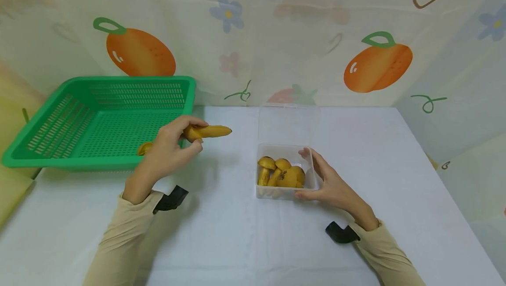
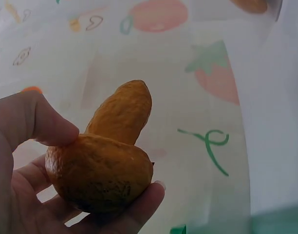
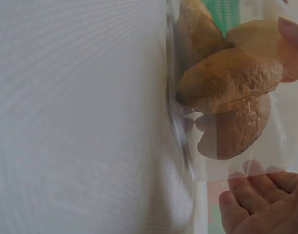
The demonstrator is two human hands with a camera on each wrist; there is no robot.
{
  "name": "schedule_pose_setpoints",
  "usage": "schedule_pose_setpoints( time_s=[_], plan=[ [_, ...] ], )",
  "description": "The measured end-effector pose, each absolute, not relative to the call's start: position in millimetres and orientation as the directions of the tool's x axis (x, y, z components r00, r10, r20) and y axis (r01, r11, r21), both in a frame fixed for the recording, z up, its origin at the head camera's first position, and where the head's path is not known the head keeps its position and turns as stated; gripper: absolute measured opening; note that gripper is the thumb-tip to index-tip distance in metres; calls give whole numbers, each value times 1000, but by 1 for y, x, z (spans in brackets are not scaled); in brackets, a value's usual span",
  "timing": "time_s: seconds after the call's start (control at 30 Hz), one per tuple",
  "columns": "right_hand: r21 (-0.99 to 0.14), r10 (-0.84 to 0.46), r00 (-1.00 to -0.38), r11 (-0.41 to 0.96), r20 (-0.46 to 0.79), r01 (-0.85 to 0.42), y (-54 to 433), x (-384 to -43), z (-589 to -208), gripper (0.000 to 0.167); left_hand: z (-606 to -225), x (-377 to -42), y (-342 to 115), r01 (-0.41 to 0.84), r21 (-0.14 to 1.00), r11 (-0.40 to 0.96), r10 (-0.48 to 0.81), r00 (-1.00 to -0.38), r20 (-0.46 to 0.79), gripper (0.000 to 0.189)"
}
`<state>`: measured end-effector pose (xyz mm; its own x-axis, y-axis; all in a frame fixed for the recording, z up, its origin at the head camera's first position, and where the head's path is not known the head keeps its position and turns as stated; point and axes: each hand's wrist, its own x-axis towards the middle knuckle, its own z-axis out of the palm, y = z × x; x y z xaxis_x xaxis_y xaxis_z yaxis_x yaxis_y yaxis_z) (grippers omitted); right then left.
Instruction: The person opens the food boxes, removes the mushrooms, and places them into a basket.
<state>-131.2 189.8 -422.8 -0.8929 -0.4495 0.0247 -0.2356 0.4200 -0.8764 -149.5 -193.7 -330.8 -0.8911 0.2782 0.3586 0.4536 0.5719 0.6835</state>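
My left hand [image 1: 169, 145] pinches a yellow-brown mushroom [image 1: 213, 131] by its cap, just right of the green basket's front corner. In the left wrist view the mushroom's cap [image 2: 100, 168] sits between thumb and fingers, its stem pointing away. My right hand [image 1: 330, 185] grips the right side of a clear plastic box [image 1: 276, 193], thumb at the front and fingers at the far side. Several mushrooms [image 1: 290, 176] lie in the box, and its clear lid [image 1: 288, 123] is open toward the back. Through the box wall, mushrooms [image 3: 232, 80] show in the right wrist view.
A green slotted basket [image 1: 130, 88] stands at the back left of the table, with a yellow mushroom piece [image 1: 144, 148] near its front wall. White cloth covers the table [image 1: 229, 233]. Behind it hangs a curtain [image 1: 261, 44] printed with fruit and flowers.
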Motion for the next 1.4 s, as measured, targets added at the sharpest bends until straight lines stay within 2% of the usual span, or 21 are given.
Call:
schedule_pose_setpoints(
  time_s=[0.4, 0.6, 0.93, 1.2, 1.4],
  plan=[
    [-880, -452, -892, 413, 28, -237, 192, -131, -423, 110, -331, -157, -227, 400, 698, 594, 149, -907, 393, 33],
    [-882, -448, -893, 411, 27, -233, 191, -130, -424, 110, -332, -159, -242, 325, 727, 605, 89, -935, 344, 34],
    [-879, -449, -893, 417, 24, -233, 189, -132, -423, 109, -338, -162, -267, 235, 704, 671, 13, -952, 305, 34],
    [-878, -452, -892, 416, 24, -235, 189, -132, -422, 110, -340, -163, -285, 176, 647, 742, 3, -966, 260, 36],
    [-879, -452, -892, 417, 20, -231, 189, -132, -422, 110, -342, -166, -290, 188, 602, 777, 100, -979, 176, 36]
  ],
)
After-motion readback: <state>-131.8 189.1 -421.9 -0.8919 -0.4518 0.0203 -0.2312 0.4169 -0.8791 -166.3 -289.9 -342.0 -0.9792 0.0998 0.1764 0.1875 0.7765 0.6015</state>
